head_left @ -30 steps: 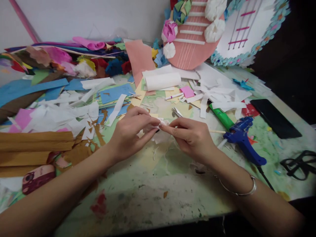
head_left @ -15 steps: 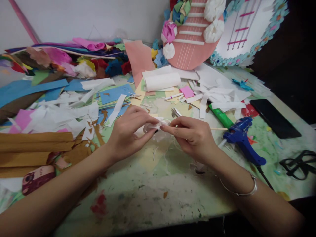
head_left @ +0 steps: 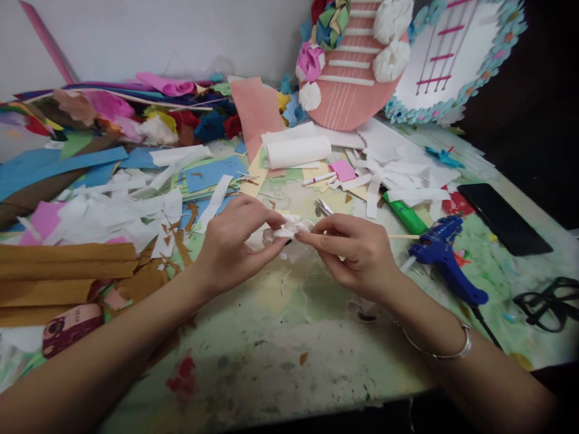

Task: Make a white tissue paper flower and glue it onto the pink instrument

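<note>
A small crumpled piece of white paper [head_left: 294, 226] is held between both hands above the middle of the table. My left hand [head_left: 242, 244] pinches its left side between thumb and fingers. On its right side, my right hand [head_left: 353, 247] holds the edge with thumb and index finger; a thin wooden stick [head_left: 401, 237] shows to the right behind this hand. Scissors [head_left: 322, 207] lie just beyond the hands, their handles hidden.
A blue glue gun [head_left: 446, 256], a green tube [head_left: 404, 214], a black phone [head_left: 504, 218] and black-rimmed glasses [head_left: 549, 304] lie at right. Paper scraps [head_left: 122, 211] and brown crepe paper [head_left: 63, 265] cover the left. Behind stands a pink decorated guitar shape [head_left: 348, 102].
The left index finger has lifted slightly off the top of the white paper, so more of the paper shows. Both hands stay in nearly the same place.
</note>
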The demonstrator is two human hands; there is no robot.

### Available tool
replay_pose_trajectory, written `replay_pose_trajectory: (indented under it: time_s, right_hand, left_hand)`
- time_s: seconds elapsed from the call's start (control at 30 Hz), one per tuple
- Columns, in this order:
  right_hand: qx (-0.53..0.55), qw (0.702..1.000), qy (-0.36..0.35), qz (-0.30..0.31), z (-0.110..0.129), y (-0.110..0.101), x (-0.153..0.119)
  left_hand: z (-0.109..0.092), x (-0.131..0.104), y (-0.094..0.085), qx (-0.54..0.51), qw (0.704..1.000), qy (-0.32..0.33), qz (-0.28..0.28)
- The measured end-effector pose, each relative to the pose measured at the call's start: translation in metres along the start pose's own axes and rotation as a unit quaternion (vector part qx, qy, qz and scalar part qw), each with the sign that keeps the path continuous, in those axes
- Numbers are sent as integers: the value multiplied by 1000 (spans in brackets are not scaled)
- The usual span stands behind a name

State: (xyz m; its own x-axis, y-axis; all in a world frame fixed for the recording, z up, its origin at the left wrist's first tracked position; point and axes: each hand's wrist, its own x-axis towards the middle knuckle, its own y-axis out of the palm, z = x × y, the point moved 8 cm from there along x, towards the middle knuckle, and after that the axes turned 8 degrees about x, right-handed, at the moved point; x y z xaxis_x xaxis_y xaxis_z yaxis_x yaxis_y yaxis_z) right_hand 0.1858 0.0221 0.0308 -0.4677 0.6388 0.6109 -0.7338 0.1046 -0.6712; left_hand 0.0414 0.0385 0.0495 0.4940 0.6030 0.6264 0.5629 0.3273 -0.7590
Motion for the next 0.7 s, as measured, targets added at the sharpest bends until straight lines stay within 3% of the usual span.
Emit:
replay_pose_trajectory:
  time_s: [0.23, 0.43, 0.7]
  right_hand:
    - [9, 1000, 1, -17, 1, -2, 2]
    - [5, 1000, 2, -30, 2, -7, 4]
    - [8, 1000, 11, -27, 0, -6, 3]
  left_hand:
    - [-2, 0, -1, -8, 1000, -5, -4]
    - [-11, 2, -9, -35, 999, 33, -26]
    - [-5, 0, -11, -30, 998, 26, -44]
